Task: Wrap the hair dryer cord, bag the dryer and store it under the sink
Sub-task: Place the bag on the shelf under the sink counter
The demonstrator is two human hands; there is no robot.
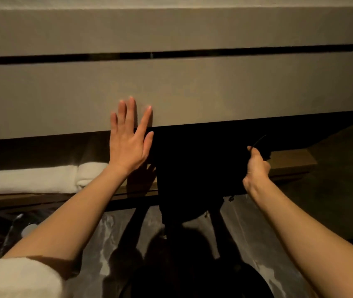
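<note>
Dim, warm light falls across a broad grey-beige vanity front [192, 89], split by one dark horizontal gap, beneath which a low wooden shelf [289, 160] runs above a pale marbled floor [246, 224]. A soft black fabric bag [195, 168] is seen hanging in front of the shelf's edge, just under the lower rim of the vanity, its bottom reaching down towards the floor. The right hand [257, 166] is closed in a fist on the bag's upper right corner, and a thin dark drawstring [259, 139] is pinched at the top of that fist. The left hand [128, 145] is held open and empty, fingers spread and laid flat against the vanity front, just beside the bag's upper left corner. The hair dryer itself cannot be seen; it is judged to be inside the bag, since the cloth hangs full, though this cannot be confirmed. The bag is likely to handle as a limp, non-slippery pouch with a firm, moderately heavy lump in it, so it would best be supported from beneath or gripped by the gathered neck, rather than by the string alone. Counted in view are one bag, one drawstring, one shelf, two bare hands, and two folded white towels [42, 179] lying side by side on the left part of the shelf, well apart from the fist.
</note>
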